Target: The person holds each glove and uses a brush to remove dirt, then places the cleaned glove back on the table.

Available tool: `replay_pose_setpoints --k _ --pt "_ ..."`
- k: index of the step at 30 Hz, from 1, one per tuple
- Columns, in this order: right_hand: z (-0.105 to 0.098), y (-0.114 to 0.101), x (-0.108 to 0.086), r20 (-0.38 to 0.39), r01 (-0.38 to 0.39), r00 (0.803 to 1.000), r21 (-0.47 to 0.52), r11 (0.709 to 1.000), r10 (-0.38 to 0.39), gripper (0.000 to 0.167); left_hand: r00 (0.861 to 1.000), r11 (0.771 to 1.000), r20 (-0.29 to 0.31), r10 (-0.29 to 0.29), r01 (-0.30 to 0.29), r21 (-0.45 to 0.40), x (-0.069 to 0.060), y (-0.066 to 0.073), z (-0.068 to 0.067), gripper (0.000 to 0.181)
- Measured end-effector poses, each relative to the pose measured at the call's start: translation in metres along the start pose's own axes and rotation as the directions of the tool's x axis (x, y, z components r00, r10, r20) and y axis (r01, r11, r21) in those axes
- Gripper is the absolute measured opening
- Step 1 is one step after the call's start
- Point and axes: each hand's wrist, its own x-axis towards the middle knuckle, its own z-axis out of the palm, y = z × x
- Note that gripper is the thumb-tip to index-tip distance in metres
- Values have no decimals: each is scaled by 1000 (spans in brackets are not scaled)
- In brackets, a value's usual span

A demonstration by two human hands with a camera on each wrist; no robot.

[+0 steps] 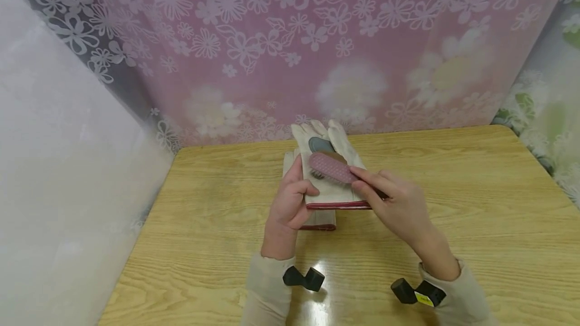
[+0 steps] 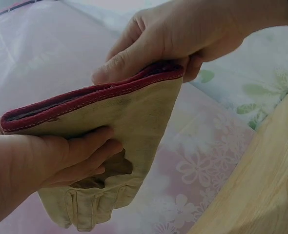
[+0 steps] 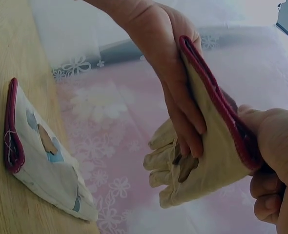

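Note:
A cream work glove [image 1: 333, 192] with a red-edged cuff is held up by my left hand [image 1: 290, 202], thumb on its upper face and fingers spread beneath, as the left wrist view shows. My right hand [image 1: 401, 205] grips the handle of a pink-backed brush [image 1: 331, 167], whose bristles face down against the glove, near a grey patch [image 1: 320, 145]. A second glove [image 3: 49, 161], also with a red cuff edge, lies on the table under the held one. From the wrist views the brush is hidden behind the held glove.
The wooden table [image 1: 204, 245] runs under both arms. Behind it hangs a pink flowered curtain [image 1: 272, 74], with a whitish sheet [image 1: 68, 155] on the left and a green-leafed one [image 1: 553, 114] on the right. Black devices sit at both wrists.

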Motion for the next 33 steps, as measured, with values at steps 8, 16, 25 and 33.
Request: replay_pose_setpoints --k 8,16,25,33 --pt "-2 12 -1 -21 26 999 25 999 -25 51 999 1000 38 4 -5 17 -2 2 2 99" --pt "-8 22 -2 31 -10 999 -8 1000 11 50 1000 1000 26 -8 8 13 -1 2 2 100" --pt "-17 25 -8 72 -96 992 -70 993 101 26 1000 1000 24 -6 5 31 -5 3 3 99" --pt "-25 23 -14 167 -297 942 19 955 290 16 998 999 35 -44 43 28 -12 5 4 100"
